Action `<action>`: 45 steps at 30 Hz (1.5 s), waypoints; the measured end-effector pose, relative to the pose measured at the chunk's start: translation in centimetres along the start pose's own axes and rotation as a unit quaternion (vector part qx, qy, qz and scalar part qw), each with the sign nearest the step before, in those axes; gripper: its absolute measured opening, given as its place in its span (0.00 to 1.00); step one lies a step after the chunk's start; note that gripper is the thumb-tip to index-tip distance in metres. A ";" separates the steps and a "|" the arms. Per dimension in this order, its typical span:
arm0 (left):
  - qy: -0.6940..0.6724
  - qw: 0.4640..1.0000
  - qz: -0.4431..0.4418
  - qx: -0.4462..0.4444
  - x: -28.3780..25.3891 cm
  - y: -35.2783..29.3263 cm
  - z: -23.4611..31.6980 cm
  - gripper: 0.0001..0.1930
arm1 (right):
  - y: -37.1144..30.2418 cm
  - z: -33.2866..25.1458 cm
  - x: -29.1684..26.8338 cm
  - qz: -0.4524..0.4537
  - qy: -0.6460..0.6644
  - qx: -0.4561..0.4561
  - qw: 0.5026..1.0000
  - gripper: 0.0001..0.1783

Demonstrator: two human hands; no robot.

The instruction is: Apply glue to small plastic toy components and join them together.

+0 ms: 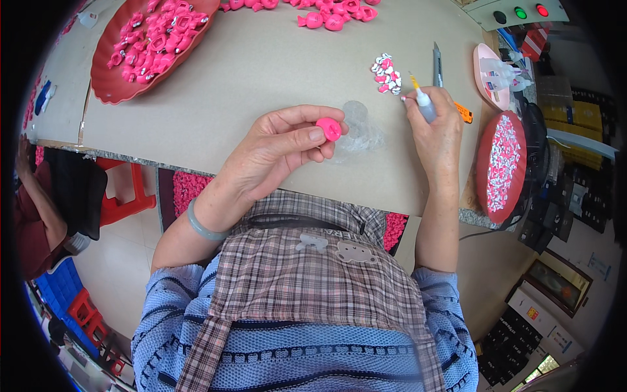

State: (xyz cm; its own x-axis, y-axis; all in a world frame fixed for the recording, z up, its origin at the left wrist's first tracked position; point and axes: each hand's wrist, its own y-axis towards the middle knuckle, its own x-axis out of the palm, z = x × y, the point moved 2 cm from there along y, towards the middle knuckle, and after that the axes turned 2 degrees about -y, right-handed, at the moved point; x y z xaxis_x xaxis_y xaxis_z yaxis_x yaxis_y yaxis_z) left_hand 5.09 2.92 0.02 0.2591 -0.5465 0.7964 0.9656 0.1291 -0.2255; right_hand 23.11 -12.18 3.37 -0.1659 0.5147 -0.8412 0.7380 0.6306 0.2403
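Observation:
Between the thumb and fingers of my left hand [281, 134] is a small pink plastic piece [330, 129] with a hollow in its face. My right hand [436, 124] is closed around a small squeeze bottle [426, 108] with a yellow nozzle, which points up and away from me. At its thumb and fingertip there seems to be a tiny pink-and-white bit, too small to make out fully. Just beyond that hand lies a little heap of pink-and-white pieces [386, 75]. A dried clear residue patch [359, 130] marks the table between my hands.
A red bowl [104, 85] of pink figures stands far left, with more pink figures [333, 13] at the far edge. To the right are a utility knife [437, 62], a pink tray [484, 55] with bottles, and a red dish [486, 189] of small pieces. Someone's arm [42, 189] shows at left.

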 end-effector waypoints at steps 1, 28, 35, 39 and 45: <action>-0.003 1.000 0.007 -0.008 0.1 0.0 0.0 0.16 | -0.2 0.3 -0.2 -0.013 0.047 0.035 0.998 0.06; 0.009 1.000 -0.005 0.012 0.2 0.0 -0.5 0.13 | 0.1 -0.1 -0.2 -0.043 -0.004 -0.065 0.997 0.08; 0.009 1.000 -0.003 0.009 0.2 -0.1 -0.4 0.13 | -0.1 0.2 -0.3 -0.034 -0.024 -0.096 0.995 0.08; 0.010 1.000 -0.008 0.013 0.1 0.0 -0.5 0.12 | -0.5 -0.1 -0.2 -0.036 0.011 -0.035 0.999 0.08; 0.049 0.999 -0.007 0.022 0.8 0.2 -0.6 0.12 | -1.4 -0.5 0.0 -0.042 0.249 0.020 0.967 0.08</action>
State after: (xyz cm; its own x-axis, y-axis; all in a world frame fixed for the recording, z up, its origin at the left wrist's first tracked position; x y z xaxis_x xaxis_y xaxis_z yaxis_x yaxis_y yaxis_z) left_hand 5.45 2.06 0.26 0.2440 -0.6265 0.7403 0.9698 0.1561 -0.1875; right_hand 21.77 -12.77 3.24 -0.5138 0.6850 -0.5166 0.7315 0.6644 0.1534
